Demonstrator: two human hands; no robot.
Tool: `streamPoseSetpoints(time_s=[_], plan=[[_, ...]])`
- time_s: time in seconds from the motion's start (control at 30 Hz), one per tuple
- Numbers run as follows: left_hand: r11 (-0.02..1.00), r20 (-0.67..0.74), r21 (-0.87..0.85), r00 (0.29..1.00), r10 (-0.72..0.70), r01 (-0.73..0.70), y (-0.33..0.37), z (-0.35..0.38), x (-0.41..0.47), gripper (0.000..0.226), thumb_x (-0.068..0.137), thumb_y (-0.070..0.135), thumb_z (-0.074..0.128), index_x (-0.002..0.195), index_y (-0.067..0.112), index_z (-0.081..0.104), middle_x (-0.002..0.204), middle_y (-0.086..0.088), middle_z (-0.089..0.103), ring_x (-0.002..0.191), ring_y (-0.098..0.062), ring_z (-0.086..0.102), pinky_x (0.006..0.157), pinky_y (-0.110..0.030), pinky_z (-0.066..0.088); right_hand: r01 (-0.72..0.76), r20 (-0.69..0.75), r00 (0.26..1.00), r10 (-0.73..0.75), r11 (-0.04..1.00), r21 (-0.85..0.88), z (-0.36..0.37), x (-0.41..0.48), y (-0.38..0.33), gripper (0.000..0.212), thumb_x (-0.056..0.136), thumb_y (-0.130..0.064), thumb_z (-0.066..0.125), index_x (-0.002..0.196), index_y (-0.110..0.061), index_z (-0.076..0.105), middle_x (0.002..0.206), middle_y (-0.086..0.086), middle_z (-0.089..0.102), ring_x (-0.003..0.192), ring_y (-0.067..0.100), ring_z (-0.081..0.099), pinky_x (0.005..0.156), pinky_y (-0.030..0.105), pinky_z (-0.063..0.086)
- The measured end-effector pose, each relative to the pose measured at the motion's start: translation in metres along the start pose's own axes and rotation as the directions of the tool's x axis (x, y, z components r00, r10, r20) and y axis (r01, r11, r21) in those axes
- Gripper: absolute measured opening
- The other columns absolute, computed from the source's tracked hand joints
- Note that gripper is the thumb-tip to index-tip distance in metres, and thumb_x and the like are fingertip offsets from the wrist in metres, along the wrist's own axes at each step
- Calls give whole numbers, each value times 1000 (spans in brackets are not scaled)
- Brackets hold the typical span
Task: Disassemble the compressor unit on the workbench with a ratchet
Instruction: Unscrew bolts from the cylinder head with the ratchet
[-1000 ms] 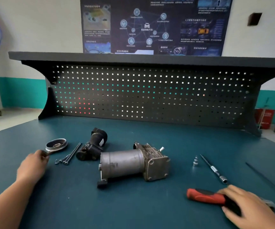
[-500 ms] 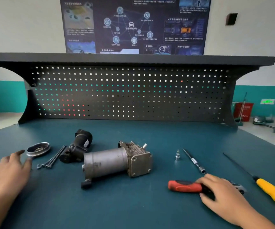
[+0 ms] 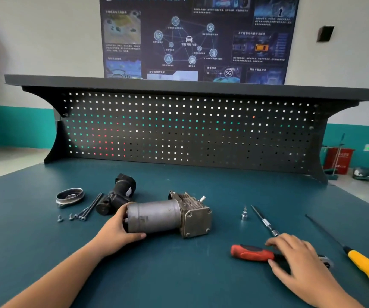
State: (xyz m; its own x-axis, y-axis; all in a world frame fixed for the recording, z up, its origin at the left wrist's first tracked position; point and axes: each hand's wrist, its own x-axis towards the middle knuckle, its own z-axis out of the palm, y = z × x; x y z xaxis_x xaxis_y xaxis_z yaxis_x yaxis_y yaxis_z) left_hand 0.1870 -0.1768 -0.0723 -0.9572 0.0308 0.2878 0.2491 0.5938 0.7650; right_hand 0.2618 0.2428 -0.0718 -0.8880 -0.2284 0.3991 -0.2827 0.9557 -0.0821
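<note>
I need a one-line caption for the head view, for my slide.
Left hand grips the compressor on the workbench; right hand grasps the red-handled ratchet.

Teal workbench (image 3: pixel 179 274), compressor unit (image 3: pixel 156 216), ratchet (image 3: pixel 250 253), yellow screwdriver (image 3: pixel 367 270), bolts (image 3: pixel 90 207), round cap (image 3: pixel 69 196)
</note>
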Motion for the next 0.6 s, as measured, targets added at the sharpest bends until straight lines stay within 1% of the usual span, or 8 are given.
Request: streamPoseSetpoints(time_s=[0.1, 0.17, 0.23, 0.3, 0.37, 0.43, 0.53, 0.6], plan=[[999, -22, -3, 999, 31, -32, 2, 1, -11, 87, 56, 18, 91, 126, 22, 39, 116, 7, 58, 109, -11, 58, 92, -23, 42, 17, -2, 1000, -17, 1000, -2, -1, 0, 1, 32, 91, -47, 47, 122, -41, 40, 114, -28, 36, 112, -7, 36, 96, 15, 20], [999, -43, 21, 998, 51, -50, 6, -3, -20, 85, 55, 24, 91, 122, 25, 39, 115, 7, 59, 107, -11, 58, 92, -27, 44, 18, -12, 1000, -17, 1000, 13, -1, -1, 2, 32, 91, -47, 48, 122, -39, 41, 114, -27, 37, 112, -6, 37, 95, 15, 20], [996, -73, 74, 996, 59, -53, 15, -14, -27, 81, 55, 29, 91, 120, 25, 42, 110, 7, 60, 102, -11, 59, 85, -25, 45, 7, -15, 1000, -7, 999, 34, -1, -1, 2, 32, 90, -44, 52, 120, -37, 45, 113, -25, 40, 112, -4, 40, 95, 17, 22], [983, -78, 178, 995, 57, -43, 30, -34, -29, 79, 54, 41, 89, 117, 20, 47, 101, 7, 61, 95, -14, 60, 74, -21, 42, 14, -17, 1000, -13, 999, 31, 0, -1, 2, 32, 90, -44, 52, 120, -37, 45, 112, -25, 39, 112, -4, 39, 95, 17, 22], [953, -37, 302, 999, 33, -20, 49, -59, -26, 83, 54, 50, 85, 120, 18, 48, 96, 8, 60, 91, -14, 59, 68, -17, 40, 19, -12, 1000, -19, 999, 30, 1, -1, 3, 32, 90, -45, 53, 119, -37, 45, 112, -26, 39, 111, -4, 39, 94, 17, 22], [908, 19, 419, 1000, -10, 1, 70, -85, -19, 82, 61, 43, 85, 129, 17, 46, 95, 11, 57, 88, -11, 55, 65, -9, 37, 23, -13, 1000, -23, 999, 37, 2, 0, 4, 32, 89, -45, 54, 119, -36, 46, 112, -25, 41, 113, -2, 41, 94, 17, 22], [824, 134, 566, 988, -82, -8, 106, -117, -5, 77, 64, 41, 83, 130, 22, 47, 98, 12, 62, 87, -9, 59, 70, -17, 41, 32, -6, 999, -32, 999, 18, 3, 0, 5, 32, 89, -46, 53, 119, -36, 46, 112, -23, 42, 115, -1, 40, 94, 18, 23], [775, 208, 632, 969, -135, -28, 129, -126, 5, 63, 64, 43, 82, 117, 25, 53, 93, 12, 64, 83, -7, 61, 68, -20, 45, 36, -8, 999, -36, 999, 21, 4, 0, 5, 32, 89, -45, 53, 118, -35, 49, 111, -23, 42, 113, -1, 41, 94, 19, 24]])
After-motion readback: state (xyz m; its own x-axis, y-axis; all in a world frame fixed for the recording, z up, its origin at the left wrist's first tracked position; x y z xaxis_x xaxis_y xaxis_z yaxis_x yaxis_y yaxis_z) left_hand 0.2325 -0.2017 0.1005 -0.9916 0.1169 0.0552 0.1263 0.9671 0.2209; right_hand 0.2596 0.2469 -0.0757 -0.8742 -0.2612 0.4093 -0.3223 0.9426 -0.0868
